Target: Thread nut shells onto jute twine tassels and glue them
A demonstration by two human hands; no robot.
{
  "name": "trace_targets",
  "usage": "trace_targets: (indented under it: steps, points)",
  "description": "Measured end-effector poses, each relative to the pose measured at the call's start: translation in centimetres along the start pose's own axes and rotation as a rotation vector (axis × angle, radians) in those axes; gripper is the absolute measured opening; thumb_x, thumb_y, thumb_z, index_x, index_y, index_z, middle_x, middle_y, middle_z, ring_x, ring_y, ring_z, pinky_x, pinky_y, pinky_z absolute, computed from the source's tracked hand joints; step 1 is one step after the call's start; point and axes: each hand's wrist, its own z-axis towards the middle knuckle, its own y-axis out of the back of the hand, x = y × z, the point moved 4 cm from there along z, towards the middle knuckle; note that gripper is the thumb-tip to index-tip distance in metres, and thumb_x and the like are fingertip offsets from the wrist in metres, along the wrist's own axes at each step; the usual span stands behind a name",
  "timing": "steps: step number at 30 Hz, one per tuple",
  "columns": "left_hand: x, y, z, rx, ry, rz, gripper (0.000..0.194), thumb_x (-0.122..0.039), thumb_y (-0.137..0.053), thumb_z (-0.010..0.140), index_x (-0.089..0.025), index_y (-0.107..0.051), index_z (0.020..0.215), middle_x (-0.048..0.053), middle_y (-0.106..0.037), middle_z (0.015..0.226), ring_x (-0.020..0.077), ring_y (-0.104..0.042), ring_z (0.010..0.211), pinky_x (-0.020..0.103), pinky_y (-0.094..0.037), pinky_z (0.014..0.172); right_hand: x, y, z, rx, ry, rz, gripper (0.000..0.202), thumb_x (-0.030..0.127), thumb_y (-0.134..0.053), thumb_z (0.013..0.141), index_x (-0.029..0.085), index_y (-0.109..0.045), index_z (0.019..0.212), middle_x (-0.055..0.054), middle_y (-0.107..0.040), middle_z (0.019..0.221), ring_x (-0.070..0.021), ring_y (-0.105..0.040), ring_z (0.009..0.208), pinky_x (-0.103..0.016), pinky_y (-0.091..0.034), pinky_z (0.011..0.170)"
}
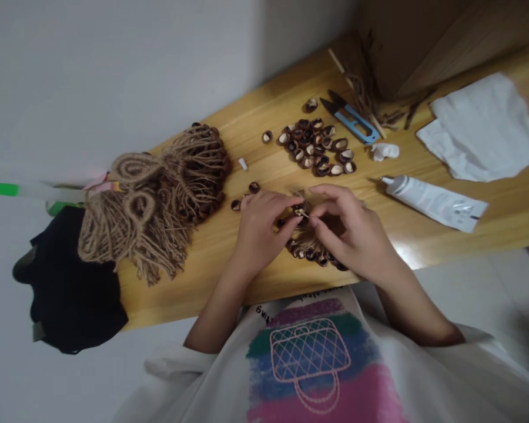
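My left hand [264,226] pinches a dark brown nut shell [298,210] between thumb and fingertips. Close beside it, my right hand [350,229] has thumb and index finger closed on a thin cord end at the shell. Under and between both hands lies a bundle of twine cords [311,238] with several shells along its lower edge, partly hidden by my right hand. Beyond the hands sits a group of loose half shells [317,147], dark outside and pale inside. A white glue tube [438,201] lies to the right of my right hand.
Knotted twine bundles [158,200] cover the table's left part, beside a black cloth item [73,282]. Blue-handled snips [352,120], a crumpled tissue [384,151] and a white cloth [487,129] lie toward the back right. A cardboard box [423,41] stands behind. A small white cap [243,164] is left of centre.
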Motion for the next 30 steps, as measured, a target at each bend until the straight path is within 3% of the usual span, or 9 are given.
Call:
trace_targets:
  steps: [11,30]
  points:
    - [0.09,0.04,-0.1,-0.027,-0.015,-0.022,0.017,-0.02,-0.069,0.084,-0.023,-0.069,0.101,0.002,-0.075,0.095,0.0207,-0.067,0.094,0.038,-0.045,0.085,-0.26,0.1,0.04,0.0,-0.09,0.146,0.04,0.016,-0.053,0.089,0.02,-0.041,0.127,0.001,-0.062,0.087,-0.0104,-0.061,0.084,-0.024,-0.046,0.076]
    - [0.02,-0.18,0.01,-0.085,-0.097,-0.065,0.015,-0.018,-0.069,0.085,-0.021,-0.067,0.099,0.002,-0.075,0.094,0.02,-0.068,0.092,0.036,-0.045,0.08,-0.64,0.0,0.13,0.02,-0.074,0.216,0.045,0.015,-0.056,0.088,0.02,-0.039,0.129,0.003,-0.061,0.085,-0.0087,-0.061,0.079,-0.023,-0.048,0.073]
